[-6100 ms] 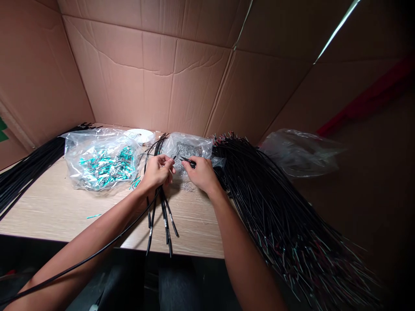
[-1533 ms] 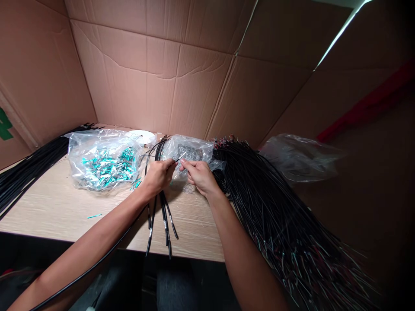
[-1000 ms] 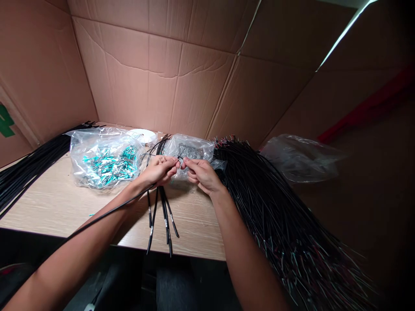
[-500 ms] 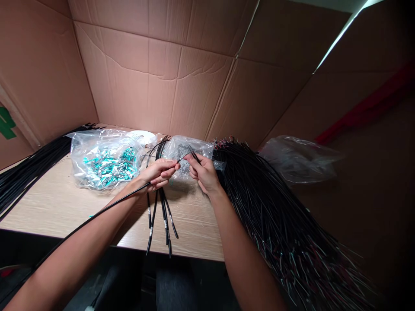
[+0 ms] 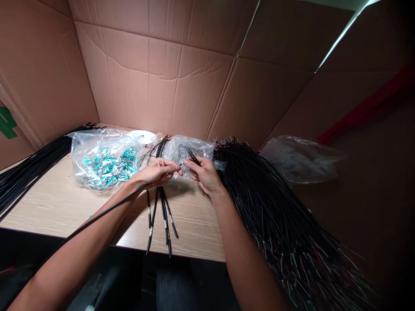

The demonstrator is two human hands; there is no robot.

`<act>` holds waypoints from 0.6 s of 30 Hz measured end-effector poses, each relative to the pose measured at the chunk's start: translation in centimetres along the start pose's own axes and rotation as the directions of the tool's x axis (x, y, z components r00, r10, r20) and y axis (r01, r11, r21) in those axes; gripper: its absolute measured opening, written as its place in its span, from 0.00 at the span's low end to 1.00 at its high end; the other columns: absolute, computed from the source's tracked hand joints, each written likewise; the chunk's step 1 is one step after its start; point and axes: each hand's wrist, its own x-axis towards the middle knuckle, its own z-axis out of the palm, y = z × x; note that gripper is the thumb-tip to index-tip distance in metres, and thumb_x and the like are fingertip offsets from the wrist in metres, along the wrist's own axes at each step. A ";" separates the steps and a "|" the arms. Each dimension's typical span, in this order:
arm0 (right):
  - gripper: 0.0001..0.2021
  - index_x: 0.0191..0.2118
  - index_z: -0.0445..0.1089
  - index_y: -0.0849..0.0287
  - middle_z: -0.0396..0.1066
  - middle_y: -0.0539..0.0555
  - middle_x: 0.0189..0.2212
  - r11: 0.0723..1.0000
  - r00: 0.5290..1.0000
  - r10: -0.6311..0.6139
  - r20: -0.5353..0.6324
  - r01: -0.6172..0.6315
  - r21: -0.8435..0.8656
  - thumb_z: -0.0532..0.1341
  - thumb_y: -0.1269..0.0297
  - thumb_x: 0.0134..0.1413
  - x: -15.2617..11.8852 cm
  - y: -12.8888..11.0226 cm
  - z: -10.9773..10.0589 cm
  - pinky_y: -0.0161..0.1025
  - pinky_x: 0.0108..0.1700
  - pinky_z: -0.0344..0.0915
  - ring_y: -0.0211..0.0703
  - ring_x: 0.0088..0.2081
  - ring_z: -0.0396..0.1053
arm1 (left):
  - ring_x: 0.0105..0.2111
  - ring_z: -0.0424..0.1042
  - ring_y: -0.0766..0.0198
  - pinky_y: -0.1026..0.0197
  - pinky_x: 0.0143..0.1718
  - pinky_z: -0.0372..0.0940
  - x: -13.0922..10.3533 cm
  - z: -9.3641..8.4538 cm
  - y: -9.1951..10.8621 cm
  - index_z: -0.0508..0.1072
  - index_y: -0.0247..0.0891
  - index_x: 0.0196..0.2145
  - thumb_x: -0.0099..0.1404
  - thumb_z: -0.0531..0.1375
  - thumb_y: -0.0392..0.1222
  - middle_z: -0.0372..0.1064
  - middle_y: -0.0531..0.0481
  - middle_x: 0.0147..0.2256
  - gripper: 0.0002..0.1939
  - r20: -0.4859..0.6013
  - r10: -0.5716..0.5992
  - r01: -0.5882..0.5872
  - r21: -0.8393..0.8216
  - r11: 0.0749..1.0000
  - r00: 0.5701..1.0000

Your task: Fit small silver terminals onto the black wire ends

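Observation:
My left hand [image 5: 160,172] pinches the end of a black cable [image 5: 108,209] between thumb and fingers; the cable trails back along my left forearm. In my right hand [image 5: 206,176] is a dark pair of tweezers [image 5: 193,157], its tips pointing up and away. My right thumb and fingers are close to the cable end, but the fine detail there is too small to make out. Beneath and behind both hands lies a clear bag [image 5: 201,148] of small silvery-grey pieces. Several short black cables [image 5: 164,216] with silvery bands near their ends lie under my left hand.
A clear bag [image 5: 108,166] of teal and silver pieces sits left, with a white disc [image 5: 142,137] behind it. Black cables [image 5: 39,152] lie far left. A large cable bundle [image 5: 259,185] with stripped ends spreads right. Cardboard walls [image 5: 155,65] enclose the wooden table [image 5: 197,220].
My left hand has shifted slightly right, its fingers straighter. The tweezers in my right hand have tilted a little, and my right thumb has moved down near the cable end.

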 end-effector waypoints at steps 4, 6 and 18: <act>0.13 0.27 0.70 0.57 0.56 0.44 0.21 1.000 0.999 -0.027 -0.033 0.027 0.010 0.73 0.58 0.49 0.1 0.2 0.1 0.38 0.21 0.37 0.29 0.19 0.43 | 0.11 0.44 0.76 0.69 0.12 0.39 0.0 0.2 0.2 0.79 0.33 0.38 0.67 0.66 0.52 0.50 0.62 0.15 0.16 -0.026 -0.014 0.015 0.030 0.999 1.000; 0.14 0.27 0.69 0.57 0.56 0.45 0.21 1.000 0.999 -0.029 -0.044 0.029 0.000 0.73 0.58 0.49 0.2 0.4 0.2 0.38 0.21 0.37 0.29 0.19 0.44 | 0.10 0.45 0.76 0.69 0.11 0.38 0.0 0.3 0.4 0.80 0.32 0.38 0.67 0.66 0.52 0.51 0.62 0.15 0.17 -0.025 -0.022 0.023 0.024 0.999 0.999; 0.25 0.23 0.53 0.55 0.43 0.39 0.18 0.889 0.863 -0.091 -0.498 0.296 0.350 0.74 0.68 0.46 1.2 -0.4 -2.2 0.32 0.18 0.41 0.29 0.19 0.37 | 0.10 0.42 0.76 0.67 0.07 0.44 -0.5 -0.8 1.3 0.73 0.32 0.57 0.74 0.54 0.52 0.64 0.56 0.22 0.24 -0.056 0.057 -0.073 -0.360 0.930 0.997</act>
